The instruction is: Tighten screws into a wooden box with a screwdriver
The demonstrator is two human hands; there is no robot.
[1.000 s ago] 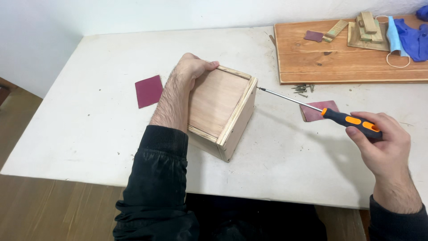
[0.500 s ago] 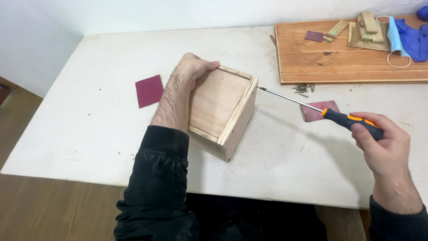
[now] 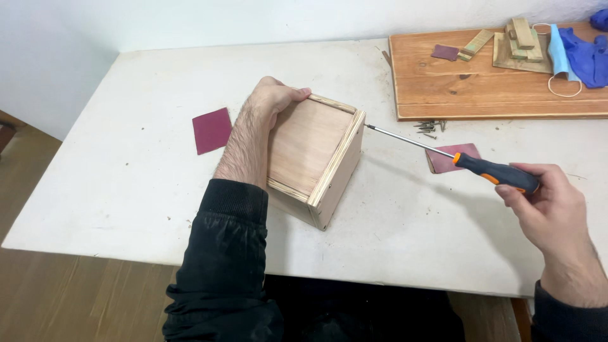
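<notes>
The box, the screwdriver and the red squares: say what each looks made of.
Box: plywood, unfinished; pale grain on the faces, layered edges. Screwdriver: thin shiny shaft, probably steel; black and orange grip, likely plastic or rubber. Red squares: thin, matte, dark red sheets, possibly sandpaper; the view cannot confirm any grit.

The right hand (image 3: 554, 212) now sits slightly lower, nearer the bench's front edge. The screwdriver (image 3: 494, 172) it grips tilts a little more, its tip at the wooden box (image 3: 316, 158) as before.
</notes>
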